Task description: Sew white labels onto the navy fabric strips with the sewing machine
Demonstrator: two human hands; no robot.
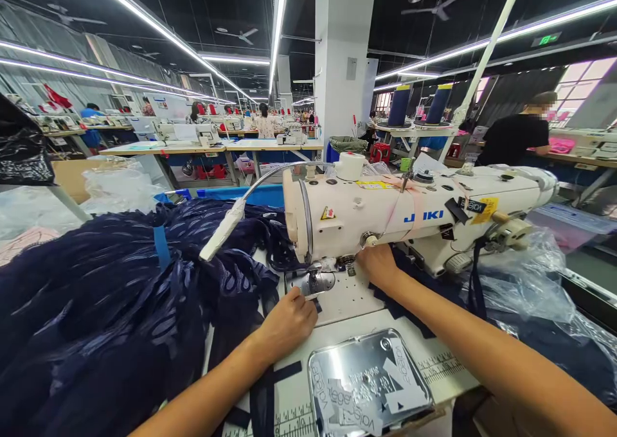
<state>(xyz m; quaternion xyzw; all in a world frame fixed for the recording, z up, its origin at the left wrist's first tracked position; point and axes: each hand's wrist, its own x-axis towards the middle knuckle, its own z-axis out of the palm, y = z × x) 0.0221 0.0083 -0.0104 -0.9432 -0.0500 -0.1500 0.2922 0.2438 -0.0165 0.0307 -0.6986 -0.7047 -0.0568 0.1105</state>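
A white sewing machine (347,215) stands before me, its head over a metal needle plate (321,284). My left hand (292,318) is closed at the front edge of the plate, thumb and forefinger pinched together; what they hold is too small to make out. Under the machine arm, my right hand (378,267) rests with curled fingers beside the needle area, just below a small knob (370,239). Its fingertips are partly hidden. Dark navy fabric (409,289) lies behind my right wrist. Nearer me is a metal tin (369,385) with several printed labels on its lid.
A big heap of navy lace garments (96,308) covers the left side. A lamp on a bent neck (224,228) hangs beside the machine head. Clear plastic bags (530,276) lie at right. Thread cones (399,106) and a person in black (515,128) are farther back.
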